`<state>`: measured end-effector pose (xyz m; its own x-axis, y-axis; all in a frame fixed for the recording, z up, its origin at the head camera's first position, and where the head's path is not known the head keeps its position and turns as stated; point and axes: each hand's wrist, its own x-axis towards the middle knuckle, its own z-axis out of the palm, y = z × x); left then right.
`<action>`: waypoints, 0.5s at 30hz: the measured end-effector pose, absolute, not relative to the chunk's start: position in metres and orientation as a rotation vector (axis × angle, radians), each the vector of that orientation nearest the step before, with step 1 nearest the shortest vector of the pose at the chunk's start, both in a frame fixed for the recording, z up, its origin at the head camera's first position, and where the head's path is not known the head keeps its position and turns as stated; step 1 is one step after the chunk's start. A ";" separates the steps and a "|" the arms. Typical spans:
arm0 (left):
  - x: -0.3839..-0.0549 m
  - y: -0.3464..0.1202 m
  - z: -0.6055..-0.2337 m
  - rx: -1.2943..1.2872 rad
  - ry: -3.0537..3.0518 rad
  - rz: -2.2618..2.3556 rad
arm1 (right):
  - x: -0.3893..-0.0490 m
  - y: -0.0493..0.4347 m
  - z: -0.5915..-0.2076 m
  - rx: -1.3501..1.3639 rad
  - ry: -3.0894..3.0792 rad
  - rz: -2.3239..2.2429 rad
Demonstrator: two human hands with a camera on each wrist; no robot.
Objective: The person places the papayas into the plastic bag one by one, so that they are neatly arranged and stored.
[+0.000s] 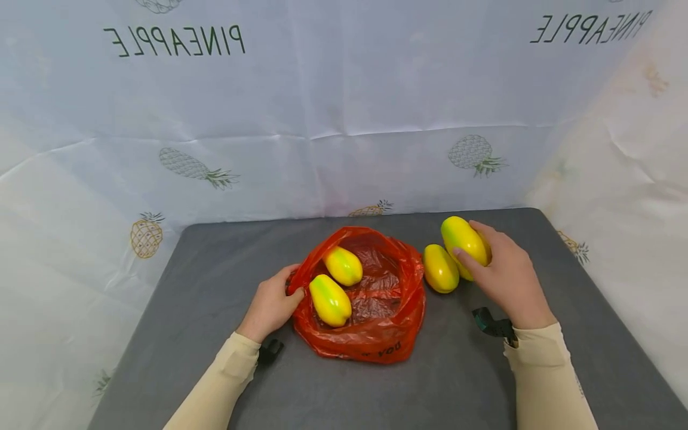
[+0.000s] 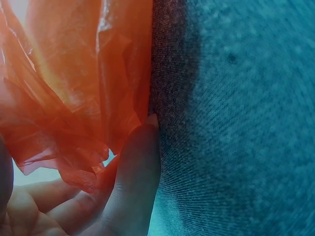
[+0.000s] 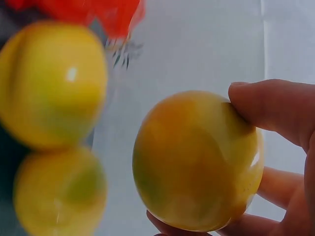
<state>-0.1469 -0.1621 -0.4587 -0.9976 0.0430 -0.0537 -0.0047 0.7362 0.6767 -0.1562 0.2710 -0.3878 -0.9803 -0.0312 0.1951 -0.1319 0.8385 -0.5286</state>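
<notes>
Pinching the edge of a red plastic bag (image 1: 355, 343), your left hand (image 1: 271, 304) was at the bag's left side, with thumb and fingers closed on gathered film. The bag stood on the dark grey table (image 1: 430, 382), its mouth wide and facing up, so that you could see two yellow fruits inside. The farther fruit (image 1: 345, 267) leaned toward the back left of the bag, and the nearer fruit (image 1: 330, 301) lay just in front of it, against the left side.

To the right of the bag, your right hand (image 1: 507, 278) gripped another piece, the held fruit (image 1: 462, 236), with your thumb on its near side and your fingers curled round the opposite side. In the right wrist view it showed apart from two more fruits. One of these, the outer fruit (image 1: 441, 269), was just beside the bag's right edge, though you could not tell whether they touched. The other, a partly hidden fruit (image 1: 466, 273), sat close to it, mostly covered by what you held.

You wore cream sleeves (image 1: 548, 382), with a dark device (image 1: 493, 325) near your right wrist. Behind the table hung a pale cloth (image 1: 333, 107) printed with pineapples and mirror-reversed lettering.
</notes>
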 end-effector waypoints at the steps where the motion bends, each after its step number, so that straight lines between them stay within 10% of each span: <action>1: -0.147 -0.162 -0.458 0.035 2.866 1.117 | -0.156 0.266 -0.387 0.146 -2.835 0.838; 15: -0.148 -0.162 -0.459 0.023 2.860 1.124 | -0.162 0.193 -0.384 0.357 -2.854 0.926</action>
<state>-0.1476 -0.1619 -0.4590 -0.9976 0.0390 -0.0578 -0.0108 0.7326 0.6805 -0.1620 0.1934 -0.3843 -0.9650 -0.1854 0.1852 -0.2588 0.7851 -0.5627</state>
